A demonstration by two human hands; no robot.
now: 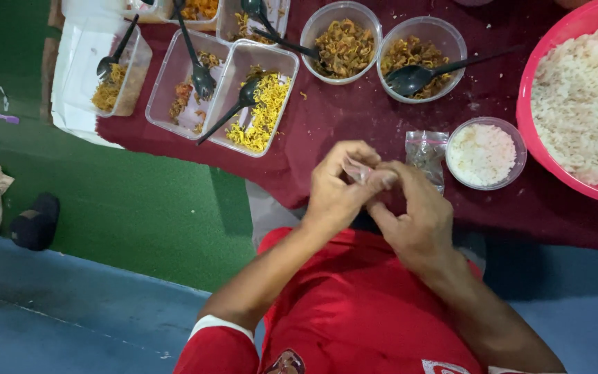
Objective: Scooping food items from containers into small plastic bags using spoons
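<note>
Closest in: person in red shirt (pixel 354 312), both forearms coming up to the table edge. Left hand (pixel 337 187) and right hand (pixel 417 221) meet over the dark red cloth (pixel 354 118), fingertips of both pressed together, pinching a small clear plastic bag (pixel 358 170) between them; bag mostly hidden by the fingers, can't tell if it holds anything. Step in hand looks like opening or closing that little bag. Next move likely calls for a fine two-hand pinch at the bag's mouth, light pull, no tearing. Just beyond the right hand, another small clear packet (pixel 426 156) lies flat on the cloth, beside a small round tub of white rice (pixel 482 154). Far right, big pink basin of rice (pixel 583 104). Further back: round tubs of brown food with black spoons (pixel 420 59), rectangular trays with yellow noodles (pixel 257 104). Left of the table, green floor (pixel 126 201), dark shoe (pixel 34 221)
</note>
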